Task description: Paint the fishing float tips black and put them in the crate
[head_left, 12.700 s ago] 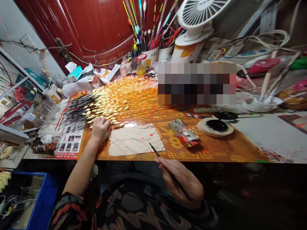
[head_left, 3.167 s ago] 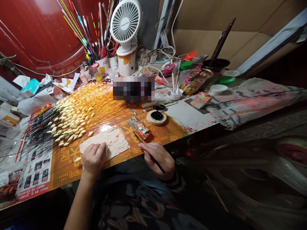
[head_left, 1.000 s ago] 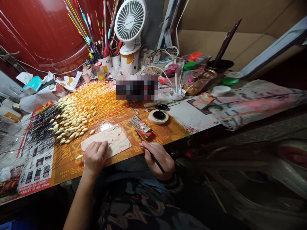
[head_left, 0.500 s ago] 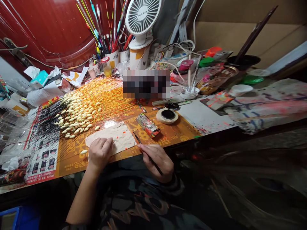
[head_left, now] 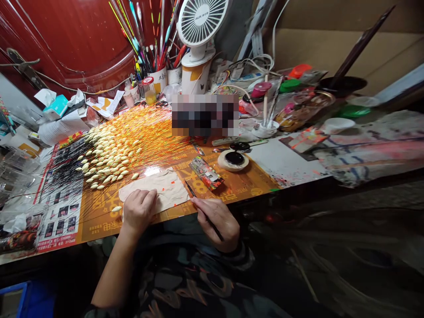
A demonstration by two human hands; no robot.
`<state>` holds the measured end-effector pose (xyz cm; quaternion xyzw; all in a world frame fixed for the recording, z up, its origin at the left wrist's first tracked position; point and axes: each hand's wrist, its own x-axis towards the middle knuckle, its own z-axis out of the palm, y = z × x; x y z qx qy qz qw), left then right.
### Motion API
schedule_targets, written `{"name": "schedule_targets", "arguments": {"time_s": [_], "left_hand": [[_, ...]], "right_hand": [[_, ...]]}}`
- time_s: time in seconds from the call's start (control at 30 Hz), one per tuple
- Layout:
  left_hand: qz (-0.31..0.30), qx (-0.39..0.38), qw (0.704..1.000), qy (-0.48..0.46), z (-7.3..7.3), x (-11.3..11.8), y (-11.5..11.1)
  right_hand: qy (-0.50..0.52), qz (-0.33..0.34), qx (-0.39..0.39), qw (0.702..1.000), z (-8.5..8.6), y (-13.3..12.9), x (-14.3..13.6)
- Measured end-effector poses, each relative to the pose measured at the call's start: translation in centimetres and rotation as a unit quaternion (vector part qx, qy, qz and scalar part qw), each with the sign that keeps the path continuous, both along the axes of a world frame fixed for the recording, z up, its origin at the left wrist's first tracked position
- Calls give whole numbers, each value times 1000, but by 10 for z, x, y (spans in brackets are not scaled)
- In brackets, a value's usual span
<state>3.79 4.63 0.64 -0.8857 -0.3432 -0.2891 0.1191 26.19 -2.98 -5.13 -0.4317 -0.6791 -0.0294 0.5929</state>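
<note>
My left hand (head_left: 139, 213) is closed over the near left part of a pale, wrinkled cloth (head_left: 168, 187). Just left of it shows the cream body of a fishing float (head_left: 116, 209); its thin tip seems to run through my fingers, though they hide most of it. In my right hand (head_left: 217, 222) is a slim dark paintbrush (head_left: 191, 190), gripped like a pen, its point just past the cloth's right edge. A paint-smeared block (head_left: 206, 173) lies beyond the brush. Behind that stands a round pot of black paint (head_left: 233, 159).
Many cream-bodied floats with orange and yellow tips (head_left: 112, 154) spread over the left of the table. A white fan (head_left: 202, 22) stands at the back beside cups of brushes and floats. Paint tubs and a white cup of brushes (head_left: 266, 129) crowd the back right. One patch is pixelated.
The view has shifted slightly, so the table items sit a little further right. Both hands keep nearly the same pose, and the brush is still near the cloth's right edge.
</note>
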Motion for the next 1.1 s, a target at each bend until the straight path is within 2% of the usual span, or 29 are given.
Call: {"name": "schedule_targets", "arguments": {"time_s": [0.33,0.8,1.1], "left_hand": [[3,-2,1000,5,1,1,-1],[7,-3,1000,12,0,1,-1],[11,-14,1000,17,-1,1,-2]], "right_hand": [[-4,26,1,1000,5,-3,-4],[-12,15,-9,1000,3,-2,-7],[-2,35,-5,999,7,-5,-12]]}}
